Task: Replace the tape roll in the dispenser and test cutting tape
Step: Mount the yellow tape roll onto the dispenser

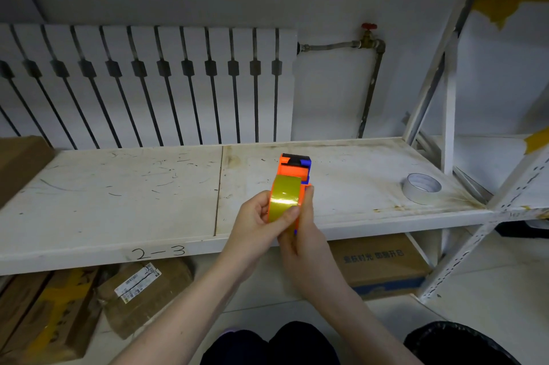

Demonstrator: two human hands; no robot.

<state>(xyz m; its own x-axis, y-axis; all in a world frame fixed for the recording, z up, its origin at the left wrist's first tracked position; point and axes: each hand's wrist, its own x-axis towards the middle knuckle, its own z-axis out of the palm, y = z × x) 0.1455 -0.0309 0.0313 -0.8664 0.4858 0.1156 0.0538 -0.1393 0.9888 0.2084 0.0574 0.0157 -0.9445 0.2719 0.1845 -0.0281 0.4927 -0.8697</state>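
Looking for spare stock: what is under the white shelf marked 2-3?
Under the shelf: a labelled brown parcel, taped cartons at left, and a printed box at right. Their contents, and anything behind them, are hidden.

- The dispenser (294,170) in my hands is smooth orange plastic with blue plastic parts, faintly shiny.
- The tape roll (284,197) seated in it is glossy yellow-gold film, catching a bright streak of light.
- Behind the dispenser, the shelf (118,186) is white-painted board, matt, scratched and stained, rust-brown towards its right end.
- Right of the dispenser on the shelf, a white roll (421,188) looks papery and dull.
- Below the shelf, boxes (380,266) of brown matt cardboard; one parcel (142,290) carries a paper label.
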